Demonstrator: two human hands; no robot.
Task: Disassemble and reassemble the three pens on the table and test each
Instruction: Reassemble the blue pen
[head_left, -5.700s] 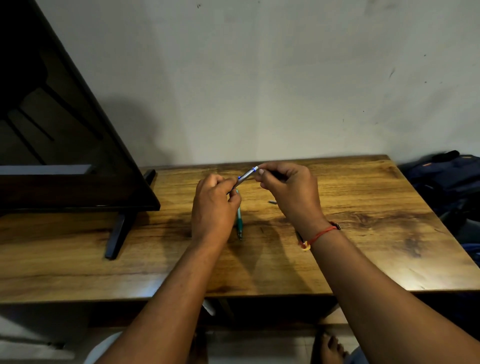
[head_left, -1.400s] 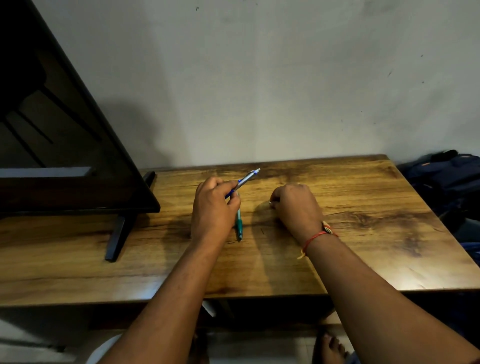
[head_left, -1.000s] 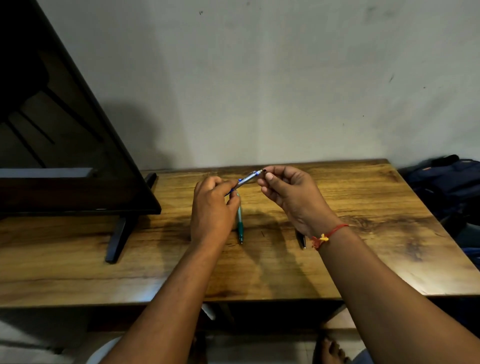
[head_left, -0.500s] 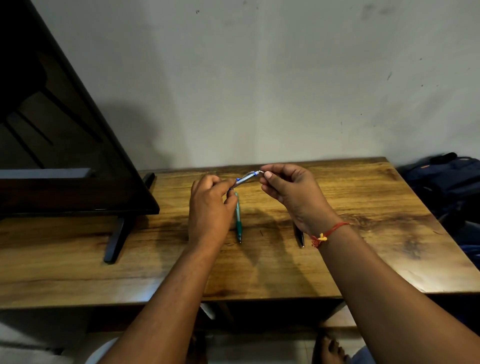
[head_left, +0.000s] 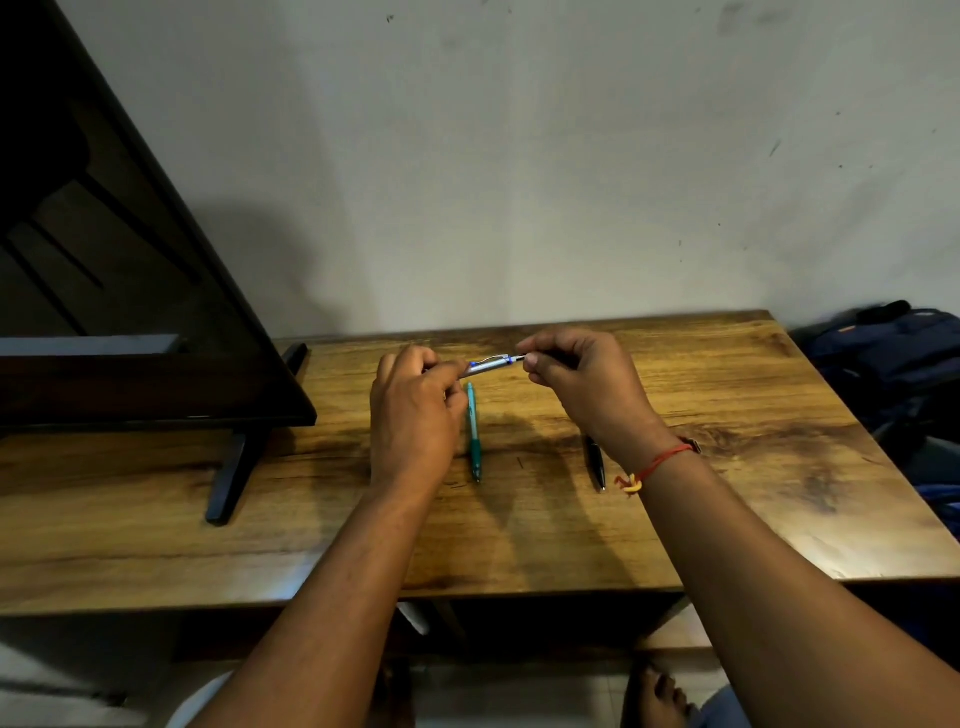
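A dark flat-screen television (head_left: 130, 260) stands at the left end of the wooden table (head_left: 753, 519), its screen angled and reflecting dim shapes, raised on a slanted black foot (head_left: 231, 478) at the front and another (head_left: 293, 358) near the back edge. Behind runs a pale grey wall (head_left: 519, 156) flecked with small dark marks. A dark blue backpack (head_left: 893, 353) sits just beside the table's right end, against the wall. Pale floor (head_left: 519, 696) shows below the front edge.

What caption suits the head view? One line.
Left hand grips a silver pen, right hand pinches its end; a green pen and a black pen lie on the table.
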